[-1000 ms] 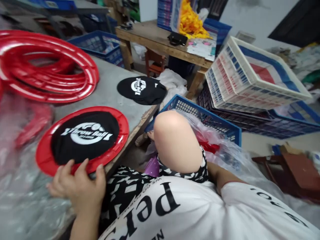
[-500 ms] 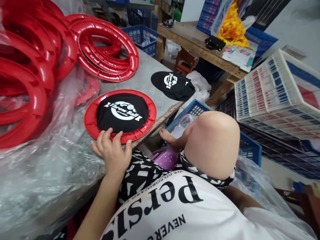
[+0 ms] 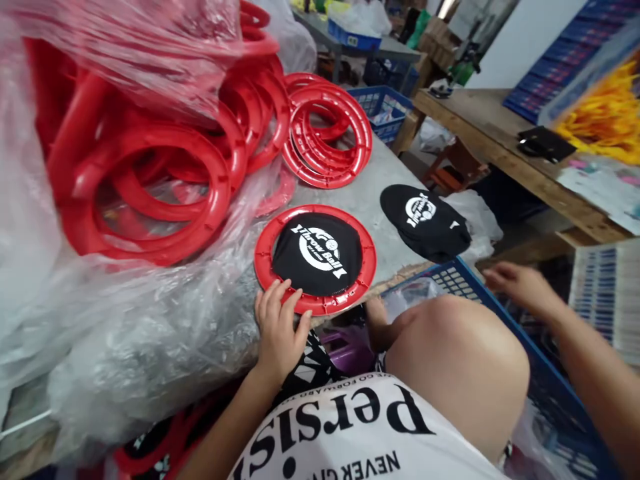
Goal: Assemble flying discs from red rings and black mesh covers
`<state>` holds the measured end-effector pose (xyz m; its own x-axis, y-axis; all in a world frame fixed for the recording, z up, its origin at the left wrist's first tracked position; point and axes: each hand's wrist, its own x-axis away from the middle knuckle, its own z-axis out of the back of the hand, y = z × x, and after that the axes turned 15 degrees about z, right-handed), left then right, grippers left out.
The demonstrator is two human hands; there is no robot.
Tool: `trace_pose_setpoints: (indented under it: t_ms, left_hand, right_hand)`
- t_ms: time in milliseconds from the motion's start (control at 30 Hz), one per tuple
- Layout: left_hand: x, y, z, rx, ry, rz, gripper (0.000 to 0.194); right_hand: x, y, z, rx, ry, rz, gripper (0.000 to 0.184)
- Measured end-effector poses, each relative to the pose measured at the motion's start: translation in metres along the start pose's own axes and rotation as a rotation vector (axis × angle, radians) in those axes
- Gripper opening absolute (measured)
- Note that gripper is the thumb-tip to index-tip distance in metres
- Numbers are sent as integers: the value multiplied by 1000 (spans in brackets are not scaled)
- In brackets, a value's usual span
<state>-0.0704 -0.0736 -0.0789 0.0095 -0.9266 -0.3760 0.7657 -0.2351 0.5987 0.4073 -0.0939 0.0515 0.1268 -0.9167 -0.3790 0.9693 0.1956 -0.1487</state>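
Observation:
On the grey table lies a red plastic ring with a black fabric disc inside it, printed "Throw Ball" in white. My left hand rests at the ring's near left edge, fingers spread, fingertips touching the rim without gripping it. My right hand hovers at the right, over the edge of a blue crate. Its fingers are curled together and slightly blurred; anything between them is too small to make out. Loose black printed discs lie overlapped at the table's right edge.
Red rings are stacked behind the worked one. More red rings lie heaped on the left under clear plastic wrap. A wooden table with yellow material stands back right, and white crates stand far right.
My right hand has come into view from the lower right, now above the blue crate. My left hand stays on the ring's rim. The view has swung left.

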Motion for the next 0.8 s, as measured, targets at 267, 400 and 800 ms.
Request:
trace_pose_setpoints:
  t_ms: [267,400,800]
  left_hand:
    - [-49,9,25,-57,14,196,34]
    - [-103,7,17,-257,-42,365,45]
    - [-179,17,-21,-312,-350,450,19]
  right_hand:
    - [-212,-96,-81,-67,-639,494,19]
    - [-247,-146,-143,-1,-638,550,38]
    - [-199,-133,-152,29,-767,338,39]
